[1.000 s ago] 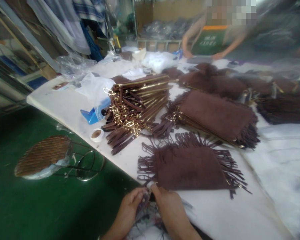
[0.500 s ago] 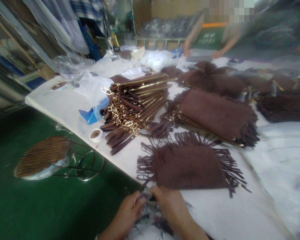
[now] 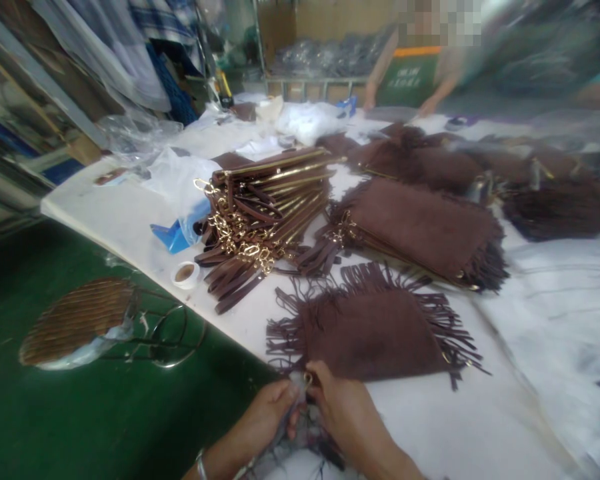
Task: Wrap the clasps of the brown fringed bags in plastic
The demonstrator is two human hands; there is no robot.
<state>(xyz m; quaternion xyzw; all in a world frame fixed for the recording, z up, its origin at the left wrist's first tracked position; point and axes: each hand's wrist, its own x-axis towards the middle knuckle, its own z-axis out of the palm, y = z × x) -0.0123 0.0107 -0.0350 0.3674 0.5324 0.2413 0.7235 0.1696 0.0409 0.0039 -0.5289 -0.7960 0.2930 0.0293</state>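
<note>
A brown fringed suede bag (image 3: 375,330) lies flat on the white table (image 3: 130,220) in front of me. My left hand (image 3: 266,417) and my right hand (image 3: 343,415) meet at the bag's near left corner. Both are closed in a pinch around a small gold ring (image 3: 307,380) and thin dark strands there. What exactly each hand grips is partly hidden by the fingers. Light patterned cloth with dark threads (image 3: 300,447) lies under my hands.
A stack of brown wrist straps with gold chains and zips (image 3: 260,213) sits behind the bag, beside more fringed bags (image 3: 420,227). A tape roll (image 3: 185,273) and blue item (image 3: 173,237) lie near the table's edge. A wire stool (image 3: 95,323) stands on green floor. Another person's arms (image 3: 430,87) work far back.
My hands have crept slightly up to the bag's corner, and the gold ring now shows between my fingers. The view has shifted a little to the left.
</note>
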